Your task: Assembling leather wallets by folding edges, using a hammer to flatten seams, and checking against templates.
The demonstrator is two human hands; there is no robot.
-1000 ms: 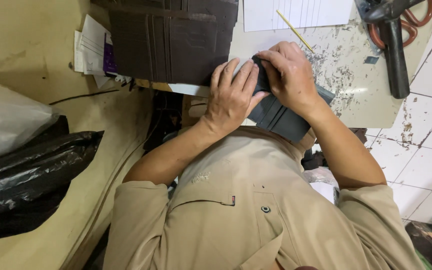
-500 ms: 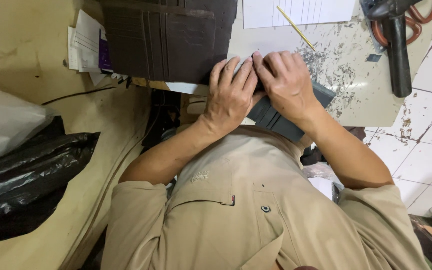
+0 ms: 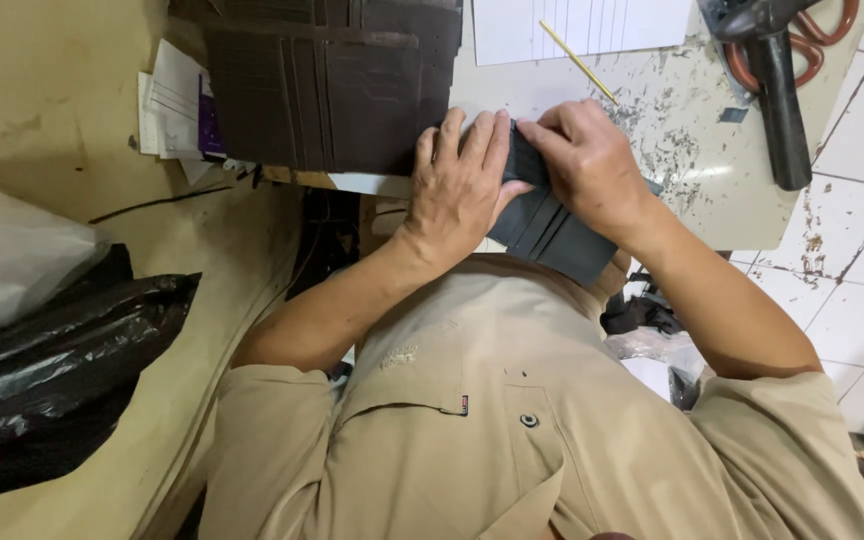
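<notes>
Both hands are pressing on a dark, flat, ribbed leather piece (image 3: 552, 235) that is lying across the near edge of the pale, paint-flecked tabletop (image 3: 712, 200). The left hand (image 3: 462, 185) is lying palm down with fingers spread over its left end; the right hand (image 3: 592, 165) is clamping its upper edge. A stack of dark brown leather panels (image 3: 332, 90) is sitting just left. A yellow pencil (image 3: 577, 62) is resting on white paper (image 3: 577, 25) beyond. Bare tabletop is lying open to the right.
</notes>
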